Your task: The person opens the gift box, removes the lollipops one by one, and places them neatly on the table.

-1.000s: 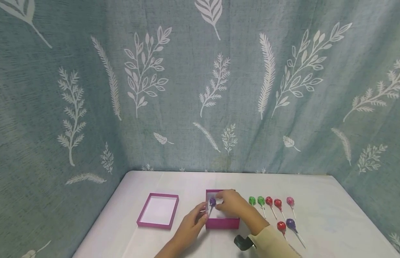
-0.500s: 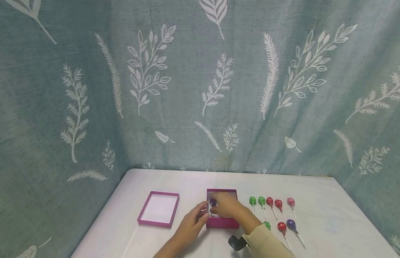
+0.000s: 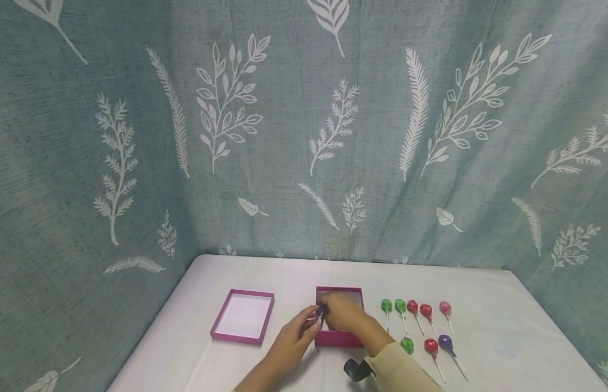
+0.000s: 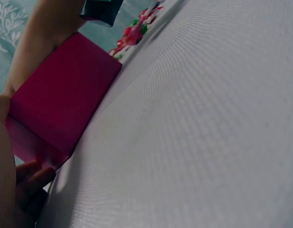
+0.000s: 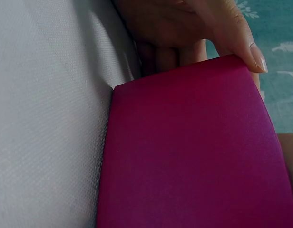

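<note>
A magenta box without its lid sits on the white table. My left hand grips its near left corner; in the right wrist view the thumb lies at the corner and the other fingers along the side wall. Reaching into the box from the right, my right hand pinches a dark purple lollipop near the left inner wall. In the wrist views the box walls hide that lollipop and my right fingertips.
Left of the box lies its magenta-rimmed lid, white inside up. To the right are several lollipops: green, red, pink and purple. A black wrist strap piece hangs by my right sleeve.
My right hand has moved left inside the box, from beside the purple lollipop onto it. My left hand keeps its grip on the corner. A green lollipop has come into view from behind the right forearm.
</note>
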{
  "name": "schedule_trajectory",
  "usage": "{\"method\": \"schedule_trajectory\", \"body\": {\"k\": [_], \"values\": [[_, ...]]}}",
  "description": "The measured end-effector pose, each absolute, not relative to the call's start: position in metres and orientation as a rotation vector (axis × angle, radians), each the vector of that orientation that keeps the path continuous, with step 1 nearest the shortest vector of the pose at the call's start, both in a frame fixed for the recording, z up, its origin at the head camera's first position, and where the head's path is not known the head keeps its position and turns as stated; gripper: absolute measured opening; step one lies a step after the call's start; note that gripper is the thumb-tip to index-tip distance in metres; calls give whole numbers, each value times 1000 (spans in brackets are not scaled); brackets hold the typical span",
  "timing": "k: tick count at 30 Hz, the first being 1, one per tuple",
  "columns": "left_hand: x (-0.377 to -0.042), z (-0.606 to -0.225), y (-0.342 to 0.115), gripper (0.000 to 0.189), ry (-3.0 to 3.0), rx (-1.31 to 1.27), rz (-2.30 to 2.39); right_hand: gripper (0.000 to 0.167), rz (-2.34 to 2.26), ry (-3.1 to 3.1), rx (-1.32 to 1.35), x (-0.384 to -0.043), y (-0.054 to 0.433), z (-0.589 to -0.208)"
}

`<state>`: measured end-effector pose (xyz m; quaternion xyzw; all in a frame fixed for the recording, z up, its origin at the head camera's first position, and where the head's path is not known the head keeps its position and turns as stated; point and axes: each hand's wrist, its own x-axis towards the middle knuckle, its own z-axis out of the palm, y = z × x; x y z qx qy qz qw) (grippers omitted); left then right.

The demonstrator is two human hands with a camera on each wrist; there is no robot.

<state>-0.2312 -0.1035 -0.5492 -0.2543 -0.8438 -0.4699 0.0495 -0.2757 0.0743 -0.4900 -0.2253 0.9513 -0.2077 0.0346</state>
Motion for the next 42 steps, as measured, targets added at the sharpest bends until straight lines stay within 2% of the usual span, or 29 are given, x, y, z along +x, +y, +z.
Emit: {"method": "schedule_trajectory", "body": {"k": [5,8,14,24,42], "values": [[-231,-547,-104,46,-2576,-781,-1417,15,-711,2927,-688,-276,75,-487],[-231,-545,-105,47,-2582,-784,-1412,14,-770,2900,-656,-275,74,-486],[-231,-545,-105,48,-2600,-764,-1421,22,-798,2893,-626,-276,73,-488],[-228,-546,-104,46,-2588,-775,-1439,16,-919,2888,-634,-277,77,-492],[-226,-545,-104,47,-2604,-749,-1422,22,-1072,2902,-648,-266,92,-463]]}}
